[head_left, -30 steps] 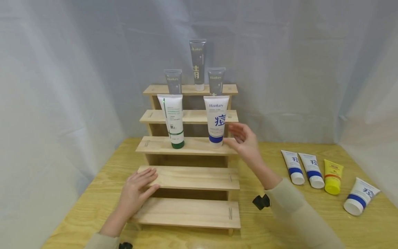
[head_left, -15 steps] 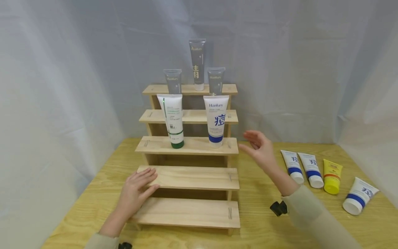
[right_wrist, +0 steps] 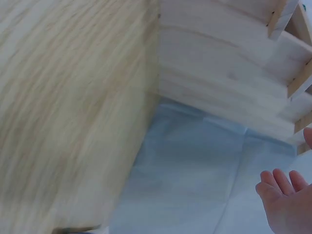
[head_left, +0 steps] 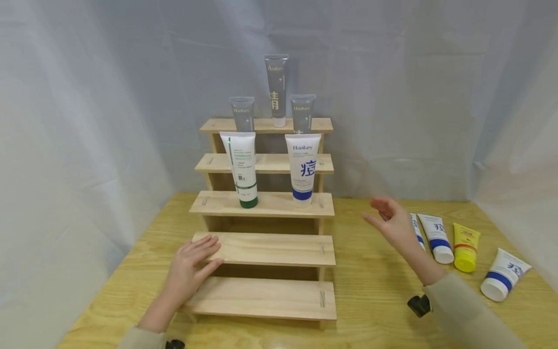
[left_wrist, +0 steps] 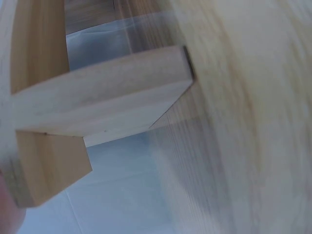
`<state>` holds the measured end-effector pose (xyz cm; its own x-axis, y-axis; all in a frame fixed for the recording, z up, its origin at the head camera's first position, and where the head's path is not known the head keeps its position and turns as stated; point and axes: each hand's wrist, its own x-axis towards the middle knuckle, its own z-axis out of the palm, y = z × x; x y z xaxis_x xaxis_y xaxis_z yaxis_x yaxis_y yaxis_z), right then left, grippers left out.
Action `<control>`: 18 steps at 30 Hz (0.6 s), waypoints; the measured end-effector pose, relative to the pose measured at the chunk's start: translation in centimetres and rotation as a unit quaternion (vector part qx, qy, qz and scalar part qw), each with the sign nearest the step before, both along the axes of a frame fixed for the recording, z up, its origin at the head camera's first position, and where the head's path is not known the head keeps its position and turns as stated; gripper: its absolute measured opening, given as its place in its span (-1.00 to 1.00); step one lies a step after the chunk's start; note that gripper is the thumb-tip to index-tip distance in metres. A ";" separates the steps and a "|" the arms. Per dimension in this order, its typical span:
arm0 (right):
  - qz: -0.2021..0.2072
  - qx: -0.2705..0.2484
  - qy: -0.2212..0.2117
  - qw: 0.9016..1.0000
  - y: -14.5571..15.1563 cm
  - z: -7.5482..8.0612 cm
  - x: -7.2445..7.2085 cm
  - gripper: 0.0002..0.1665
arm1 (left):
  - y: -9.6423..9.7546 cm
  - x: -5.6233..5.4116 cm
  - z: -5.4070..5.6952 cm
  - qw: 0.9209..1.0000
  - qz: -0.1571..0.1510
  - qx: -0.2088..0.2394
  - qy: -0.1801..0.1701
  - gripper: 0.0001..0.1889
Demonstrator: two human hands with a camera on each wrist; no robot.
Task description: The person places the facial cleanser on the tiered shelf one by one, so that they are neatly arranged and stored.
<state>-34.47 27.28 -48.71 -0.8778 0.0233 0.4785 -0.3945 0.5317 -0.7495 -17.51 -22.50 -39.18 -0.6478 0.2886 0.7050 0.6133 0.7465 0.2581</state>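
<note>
My left hand [head_left: 189, 266] rests on the left end of the second step from the bottom of a wooden stepped stand [head_left: 270, 248]. In the left wrist view only a sliver of that hand shows, beside the wood. My right hand [head_left: 394, 225] is in the air right of the stand, fingers loosely bent and holding nothing; the right wrist view shows its bent fingers [right_wrist: 279, 180]. On the middle step a white tube with a green cap [head_left: 242, 167] and a white tube with a blue band [head_left: 302, 167] stand upright. Grey tubes [head_left: 277, 87] stand higher up.
Right of the stand lie a blue-banded white tube [head_left: 417, 232] partly hidden by my right hand, another like it [head_left: 435, 237], a yellow tube [head_left: 466, 246] and a third blue-banded one [head_left: 505, 274]. A pale sheet [head_left: 392, 121] hangs behind the wooden table [head_left: 362, 310].
My right hand has left the blue-banded tube on the middle step and moved right, toward the lying tubes. That tube stays upright. My left hand has not moved.
</note>
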 end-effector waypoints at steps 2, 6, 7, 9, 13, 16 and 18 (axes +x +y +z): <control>-0.017 0.019 -0.015 1.000 0.9 -0.2 0.3 -0.35 | 0.0 0.0 0.0 1.000 -0.001 0.000 0.002 -0.62; -0.031 0.042 -0.046 0.998 2.4 0.3 1.6 -0.32 | 0.0 -0.1 -0.1 1.000 -0.002 0.001 0.002 -0.62; -0.037 0.044 -0.048 0.997 2.7 0.3 1.8 -0.33 | 0.0 -0.1 -0.1 1.000 -0.001 0.001 0.000 -0.62; -0.046 0.050 -0.050 0.996 3.3 0.3 2.5 -0.34 | 0.0 -0.1 -0.1 1.000 0.001 0.001 -0.003 -0.62; -0.077 0.076 -0.044 0.993 4.6 -0.2 3.3 -0.37 | -0.1 -0.1 -0.1 1.000 0.002 0.000 -0.005 -0.61; -0.088 0.087 -0.046 0.991 5.5 0.0 3.9 -0.37 | -0.1 -0.2 -0.1 1.000 -0.001 0.001 0.001 -0.62; -0.094 0.096 -0.053 0.989 6.1 0.3 4.2 -0.35 | -0.1 -0.2 0.0 1.000 -0.003 0.001 0.004 -0.62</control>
<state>-30.23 33.40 -48.45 -0.9122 0.1092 0.3948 -0.1984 0.7254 -0.6592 -17.72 -22.57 -39.22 -0.6401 0.2909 0.7110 0.6201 0.7421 0.2546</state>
